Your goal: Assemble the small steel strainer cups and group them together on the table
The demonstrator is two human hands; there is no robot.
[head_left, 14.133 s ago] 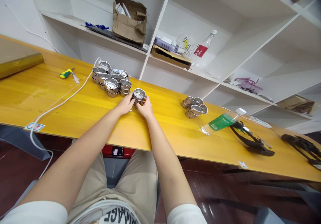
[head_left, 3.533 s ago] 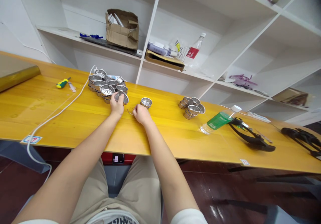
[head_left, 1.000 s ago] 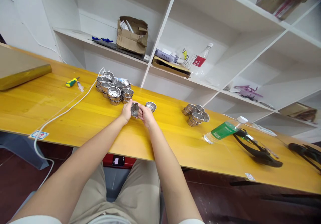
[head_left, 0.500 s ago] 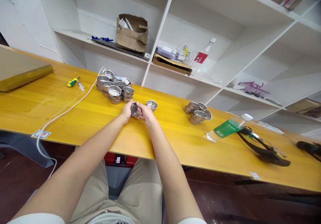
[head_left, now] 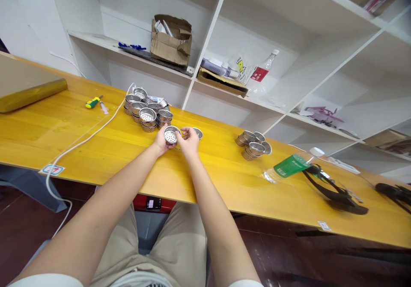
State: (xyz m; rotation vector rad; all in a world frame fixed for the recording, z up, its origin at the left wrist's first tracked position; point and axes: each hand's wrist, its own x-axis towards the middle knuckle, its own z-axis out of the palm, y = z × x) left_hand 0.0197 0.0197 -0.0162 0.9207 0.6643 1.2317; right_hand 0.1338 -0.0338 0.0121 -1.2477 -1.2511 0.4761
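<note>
In my left hand [head_left: 162, 142] is a round metal strainer cup [head_left: 170, 136] with a perforated bottom, its opening tilted up toward me. My left fingers are closed around its left side and underside. My right hand [head_left: 189, 142] is at the cup's right edge, with the thumb over the rim and the other fingers curled beside it, partly hidden. Just behind my right hand, another strainer cup [head_left: 198, 133] sits on the table, partly covered by the fingers. Beyond my left hand stands a cluster of several stacked strainer cups [head_left: 148, 116].
A second group of strainer cups [head_left: 256, 149] stands to the right. Near it are a green-labelled bottle [head_left: 291, 165] and a black strap-like object [head_left: 334, 195]. A white cable [head_left: 93, 138] crosses the left side, near a screwdriver [head_left: 93, 102]. White shelves [head_left: 205, 34] rise behind the table.
The cup in my hands has turned so that its inside faces up more. My right fingers have loosened and shifted, and now cover more of the cup behind them.
</note>
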